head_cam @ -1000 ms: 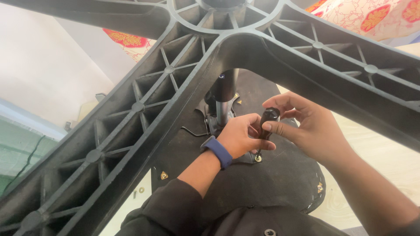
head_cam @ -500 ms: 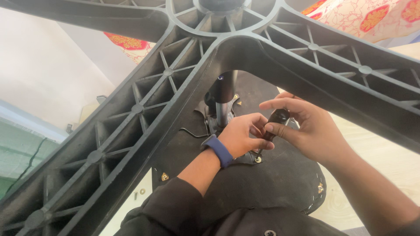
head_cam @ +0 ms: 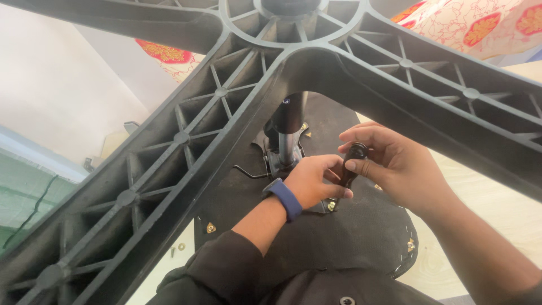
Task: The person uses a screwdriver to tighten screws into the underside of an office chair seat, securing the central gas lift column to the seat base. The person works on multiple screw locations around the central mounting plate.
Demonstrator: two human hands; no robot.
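A pale wooden floor (head_cam: 497, 226) carries everything here. On it lies an upturned black chair seat (head_cam: 339, 248), underside up, with small brass fittings (head_cam: 210, 228) along its edge. Two small loose bits of hardware (head_cam: 176, 248) lie on the floor just beside the seat's left edge. Farther back at the left, a few dim items (head_cam: 107, 149) sit near the white wall, too small to tell. A patterned red-and-cream cloth (head_cam: 480, 25) shows at the far right.

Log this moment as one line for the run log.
left hand: steadies screwdriver | right hand: grips handle | tip: at plate screw | above: chair base
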